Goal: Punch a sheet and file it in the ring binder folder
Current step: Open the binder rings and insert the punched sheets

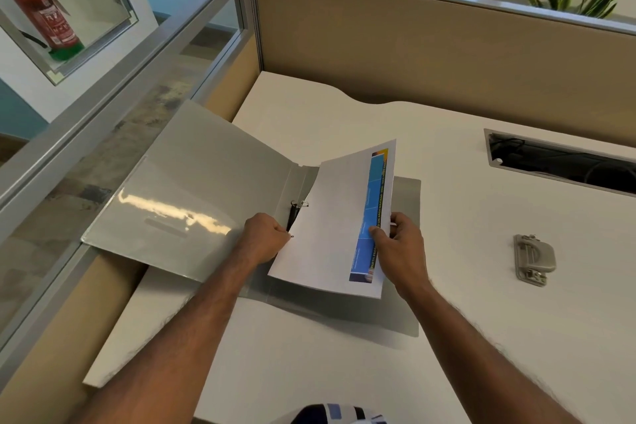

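Dark-and-white fabric (339,414) at the bottom edge, then both forearms reach over the white desk (481,337) to the sheet (330,227) — held tilted above the open grey ring binder (192,189), its left edge down by the metal rings (303,204). Left hand (266,237) is curled, pinching the sheet's left edge just beside the rings; right hand (401,244) grips the right edge, thumb on top over the blue printed strip, fingers underneath. Hole punch (534,260) sits on the desk well apart to the right — neither hand on it.
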### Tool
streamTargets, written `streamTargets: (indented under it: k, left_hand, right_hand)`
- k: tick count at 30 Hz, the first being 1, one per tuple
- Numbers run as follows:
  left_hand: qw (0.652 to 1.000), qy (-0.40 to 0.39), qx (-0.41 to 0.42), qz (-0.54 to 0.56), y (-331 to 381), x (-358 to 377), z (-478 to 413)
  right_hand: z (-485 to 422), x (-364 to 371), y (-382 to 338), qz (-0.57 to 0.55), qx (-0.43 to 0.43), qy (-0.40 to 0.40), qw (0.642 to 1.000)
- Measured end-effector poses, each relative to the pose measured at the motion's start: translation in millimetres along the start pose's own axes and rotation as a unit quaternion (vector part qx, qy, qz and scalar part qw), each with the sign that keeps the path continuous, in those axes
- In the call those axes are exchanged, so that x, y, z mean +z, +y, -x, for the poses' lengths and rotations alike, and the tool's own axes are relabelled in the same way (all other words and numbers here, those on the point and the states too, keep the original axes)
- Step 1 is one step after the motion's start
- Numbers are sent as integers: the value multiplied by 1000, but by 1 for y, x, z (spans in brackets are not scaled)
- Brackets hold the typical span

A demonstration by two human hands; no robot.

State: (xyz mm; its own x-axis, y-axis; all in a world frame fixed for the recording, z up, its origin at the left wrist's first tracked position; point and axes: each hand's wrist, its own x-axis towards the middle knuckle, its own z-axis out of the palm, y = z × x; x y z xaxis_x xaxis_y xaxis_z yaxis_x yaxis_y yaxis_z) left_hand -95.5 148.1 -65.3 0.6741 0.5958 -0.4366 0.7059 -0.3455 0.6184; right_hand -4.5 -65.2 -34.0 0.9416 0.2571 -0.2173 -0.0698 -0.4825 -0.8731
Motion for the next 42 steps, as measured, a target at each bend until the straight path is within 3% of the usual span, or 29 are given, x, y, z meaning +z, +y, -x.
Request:
streamTargets:
  k: [8, 17, 23, 29, 35, 42]
  left_hand:
    - [998, 24, 54, 39, -4, 3, 4]
    - [963, 0, 215, -164, -15, 11, 20]
    - [941, -5, 264, -213, -26, 19, 25]
    - [900, 79, 303, -304, -28, 28, 29]
    - [897, 130, 313, -283, -28, 35, 28]
    - [932, 154, 288, -156, -25, 42, 23]
  right_hand:
    - [5, -3, 3, -12, 21, -14, 1000]
    - [6, -6, 1, -17, 33, -18, 999]
    - [7, -7, -8, -23, 24, -24, 999]
    - [8, -7, -21, 51, -31, -27, 998]
    - [0, -9, -16, 151, -60, -42, 986]
    - [-16, -2, 20, 149, 12, -57, 987]
